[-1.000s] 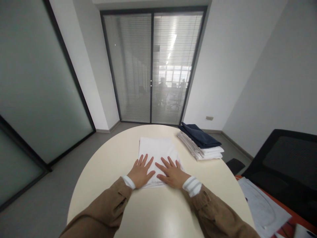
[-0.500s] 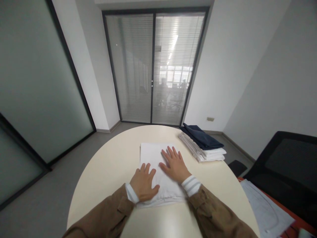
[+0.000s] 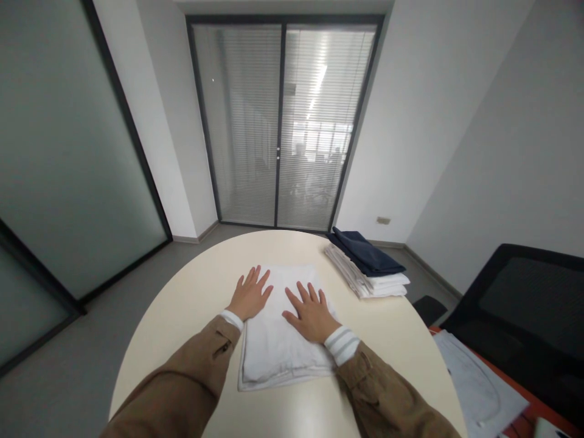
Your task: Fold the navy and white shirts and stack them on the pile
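Note:
A folded white cloth [image 3: 285, 356], which looks like a garment, lies flat in layers on the round cream table [image 3: 182, 316] in front of me. On its upper left edge rests my left hand [image 3: 250, 295], palm down with the fingers spread. My right hand [image 3: 312, 313] lies flat on the right half of the cloth, fingers also apart. Both hands press on the fabric without gripping it. The cloth's right edge is partly covered by my right hand and sleeve.
Toward the table's back right sits a stack of folded white cloths [image 3: 385, 285] topped by a dark navy one [image 3: 369, 252]. A black mesh chair [image 3: 524, 316] stands at the right, with a pale grey cloth [image 3: 479, 386] on its orange seat. Behind the table is a glass door [image 3: 278, 121].
My left hand has slid up and left to the cloth's far left edge. My right hand has shifted slightly down and left. The cloth's near left corner is now uncovered.

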{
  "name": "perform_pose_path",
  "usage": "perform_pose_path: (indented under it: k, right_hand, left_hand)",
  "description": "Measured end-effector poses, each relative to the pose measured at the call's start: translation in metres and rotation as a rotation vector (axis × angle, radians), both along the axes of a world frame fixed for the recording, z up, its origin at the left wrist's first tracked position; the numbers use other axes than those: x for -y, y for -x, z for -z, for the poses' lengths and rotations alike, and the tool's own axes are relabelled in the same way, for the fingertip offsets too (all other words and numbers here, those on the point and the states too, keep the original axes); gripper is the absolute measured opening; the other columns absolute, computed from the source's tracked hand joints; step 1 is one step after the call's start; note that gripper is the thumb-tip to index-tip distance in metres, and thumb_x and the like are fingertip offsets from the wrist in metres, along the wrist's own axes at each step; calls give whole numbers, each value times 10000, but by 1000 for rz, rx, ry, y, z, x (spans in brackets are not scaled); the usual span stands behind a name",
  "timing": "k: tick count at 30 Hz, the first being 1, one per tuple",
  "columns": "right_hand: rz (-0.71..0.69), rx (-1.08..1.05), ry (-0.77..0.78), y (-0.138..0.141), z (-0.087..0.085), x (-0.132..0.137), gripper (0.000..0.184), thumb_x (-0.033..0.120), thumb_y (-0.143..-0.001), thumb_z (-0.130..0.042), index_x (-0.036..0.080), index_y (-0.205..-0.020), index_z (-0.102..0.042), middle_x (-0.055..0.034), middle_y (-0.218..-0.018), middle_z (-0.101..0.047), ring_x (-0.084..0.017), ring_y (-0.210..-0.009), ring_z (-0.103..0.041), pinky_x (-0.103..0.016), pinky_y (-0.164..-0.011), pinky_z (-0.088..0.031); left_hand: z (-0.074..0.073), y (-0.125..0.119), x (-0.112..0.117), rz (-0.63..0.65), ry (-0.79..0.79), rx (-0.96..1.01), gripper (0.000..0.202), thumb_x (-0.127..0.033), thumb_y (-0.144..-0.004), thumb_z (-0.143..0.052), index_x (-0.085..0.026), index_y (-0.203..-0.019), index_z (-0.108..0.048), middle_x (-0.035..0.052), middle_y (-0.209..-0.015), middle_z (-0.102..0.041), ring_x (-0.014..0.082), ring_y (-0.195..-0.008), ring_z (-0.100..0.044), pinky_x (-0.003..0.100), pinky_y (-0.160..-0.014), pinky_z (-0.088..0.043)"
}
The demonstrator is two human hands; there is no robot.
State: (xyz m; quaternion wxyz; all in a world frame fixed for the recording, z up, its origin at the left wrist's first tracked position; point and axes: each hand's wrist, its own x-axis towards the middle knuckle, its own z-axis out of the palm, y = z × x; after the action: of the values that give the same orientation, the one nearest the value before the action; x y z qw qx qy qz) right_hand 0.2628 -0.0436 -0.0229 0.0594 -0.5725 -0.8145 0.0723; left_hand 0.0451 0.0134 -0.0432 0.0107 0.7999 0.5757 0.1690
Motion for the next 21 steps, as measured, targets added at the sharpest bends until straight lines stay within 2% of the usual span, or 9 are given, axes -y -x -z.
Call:
perform_pose_path:
  k: [2,5,7,9,12,14,17,19,21]
  right_hand:
    - [-45,-22,33,-9,-7,-1,711,683,-908,-378,335,-1524,-305,-109,-1607,-236,-415,-1454,-193,-614,-1119,-168]
    - [-78,-56,31,-26,-13,-5,659,640,-925,-383,311,-1496,-373,-96,-1564,-347,-334,-1419,-312,-528,-1117,-251]
    - [-43,-50,20,-33,-10,-6,693,653,-928,-357,294,-1519,-327,-99,-1591,-286,-312,-1451,-254,-526,-1140,-212]
    - [0,-21,28,-36,-4,-6,759,698,-913,-329,293,-1549,-242,-91,-1629,-159,-324,-1491,-123,-563,-1161,-125]
    - [20,3,33,-35,5,-5,786,727,-903,-304,313,-1560,-181,-66,-1641,-92,-342,-1501,-23,-592,-1165,-55]
    - [29,-2,19,-34,8,-5,782,728,-902,-304,318,-1558,-191,-59,-1640,-104,-349,-1500,-11,-590,-1168,-55]
    - [52,-19,11,-33,9,-5,782,732,-897,-315,324,-1555,-205,-48,-1643,-91,-363,-1497,17,-582,-1169,-87]
    - [68,-22,18,-33,8,-5,790,738,-889,-328,329,-1554,-204,-42,-1645,-74,-382,-1491,37,-584,-1164,-111]
    - [74,-23,27,-34,8,-5,800,744,-883,-338,331,-1554,-203,-38,-1646,-73,-403,-1485,43,-588,-1159,-124]
  left_hand:
    - [6,3,-3,-7,19,-9,556,-466,-992,-339,-243,-1501,-360,130,-1599,-260,312,-1484,-186,567,-1144,-207]
    - [9,4,-4,-37,28,2,562,-493,-985,-348,-275,-1502,-354,126,-1616,-206,330,-1487,-167,573,-1139,-201]
    - [10,3,-4,-69,48,12,580,-528,-977,-346,-293,-1507,-341,129,-1626,-164,360,-1478,-184,581,-1134,-195]
    - [10,2,-3,-98,60,14,604,-556,-968,-347,-293,-1511,-332,139,-1627,-154,384,-1465,-211,582,-1133,-184]
    - [9,3,0,-164,38,15,643,-566,-956,-362,-241,-1510,-339,183,-1596,-237,407,-1453,-226,590,-1129,-174]
    - [10,3,3,-198,11,20,651,-549,-954,-374,-191,-1498,-356,213,-1556,-319,413,-1445,-244,595,-1128,-173]
    - [10,5,7,-171,-18,69,641,-493,-948,-423,-111,-1461,-387,238,-1481,-430,389,-1413,-323,558,-1138,-209]
    - [10,8,6,-142,-7,179,631,-440,-926,-496,-81,-1435,-400,237,-1425,-496,357,-1366,-409,509,-1132,-277]
    - [10,11,2,-136,31,389,605,-346,-894,-571,-93,-1418,-405,216,-1379,-546,310,-1302,-497,454,-1101,-362]
